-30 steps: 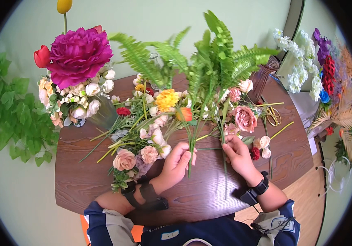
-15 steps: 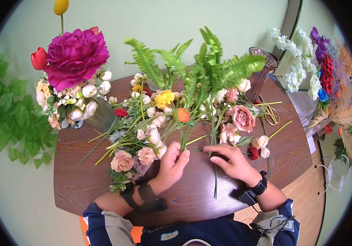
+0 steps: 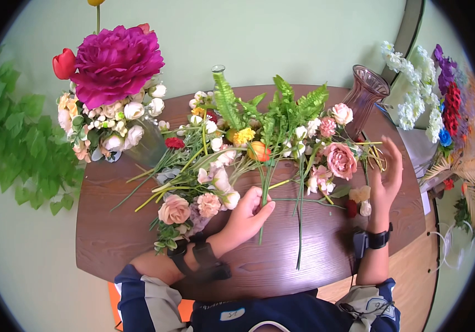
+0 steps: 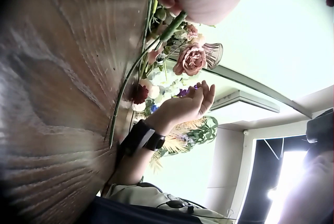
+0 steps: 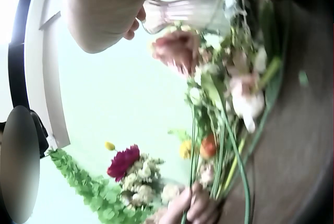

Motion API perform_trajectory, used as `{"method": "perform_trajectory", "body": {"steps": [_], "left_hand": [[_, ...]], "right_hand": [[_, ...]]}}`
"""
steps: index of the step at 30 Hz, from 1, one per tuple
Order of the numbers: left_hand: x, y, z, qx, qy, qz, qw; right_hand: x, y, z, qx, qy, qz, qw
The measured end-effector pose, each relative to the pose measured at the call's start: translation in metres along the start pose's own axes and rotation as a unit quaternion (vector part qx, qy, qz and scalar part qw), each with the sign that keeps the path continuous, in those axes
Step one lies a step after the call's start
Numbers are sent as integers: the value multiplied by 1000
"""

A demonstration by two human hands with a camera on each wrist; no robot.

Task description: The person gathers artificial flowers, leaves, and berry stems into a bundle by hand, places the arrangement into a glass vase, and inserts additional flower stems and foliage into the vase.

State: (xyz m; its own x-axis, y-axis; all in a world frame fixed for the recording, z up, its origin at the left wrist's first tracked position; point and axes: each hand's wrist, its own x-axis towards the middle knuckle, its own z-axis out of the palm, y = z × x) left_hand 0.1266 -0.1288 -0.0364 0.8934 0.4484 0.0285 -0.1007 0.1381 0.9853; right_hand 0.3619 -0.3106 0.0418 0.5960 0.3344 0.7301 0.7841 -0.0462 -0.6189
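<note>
My left hand (image 3: 250, 214) grips a thin bunch of green stems (image 3: 264, 193), thumb against curled fingers, low over the front middle of the table. Above it, fern fronds (image 3: 310, 105) spread over the flower pile. An orange tulip (image 3: 258, 151) sits just above the gripped stems. To the right, a long green stem (image 3: 299, 238) reaches toward the front edge. My right hand (image 3: 388, 180) is raised with its fingers loosely spread and holds nothing. It is beside a dusty pink rose (image 3: 341, 161) and partly covers gold-coloured loops (image 3: 381, 164).
Many cut flowers cover the middle of the wooden table (image 3: 121, 238). A glass vase of blooms with a large magenta flower (image 3: 118, 63) stands at the left. A ribbed purplish glass vase (image 3: 363, 99) is at the back right. More flowers (image 3: 450, 119) hang beyond the right edge.
My right hand has let go of the long stem and moved right, toward the pink rose and gold loops. My left hand keeps its grip while the ferns have dropped lower.
</note>
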Motion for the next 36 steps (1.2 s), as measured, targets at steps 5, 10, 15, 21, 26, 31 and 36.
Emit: {"method": "perform_trajectory", "body": {"steps": [5, 10, 15, 21, 26, 31, 36], "left_hand": [[0, -3, -2, 28, -20, 1, 999], [1, -4, 1, 20, 3, 21, 1000], [1, 1, 3, -4, 3, 8, 1000], [1, 6, 4, -40, 40, 4, 998], [2, 6, 3, -53, 53, 14, 997], [0, 14, 4, -62, 46, 26, 997], [-2, 15, 4, -41, 46, 60, 996]], "right_hand": [[0, 13, 14, -132, -254, -47, 957], [-17, 21, 27, -158, -291, -90, 939], [-11, 31, 16, -96, -104, -162, 977], [-3, 34, 1, -7, 151, -42, 988], [5, 19, -12, 125, 283, 59, 949], [3, 40, -14, -23, 261, 2, 965], [2, 13, 2, -45, 216, 13, 975]]}}
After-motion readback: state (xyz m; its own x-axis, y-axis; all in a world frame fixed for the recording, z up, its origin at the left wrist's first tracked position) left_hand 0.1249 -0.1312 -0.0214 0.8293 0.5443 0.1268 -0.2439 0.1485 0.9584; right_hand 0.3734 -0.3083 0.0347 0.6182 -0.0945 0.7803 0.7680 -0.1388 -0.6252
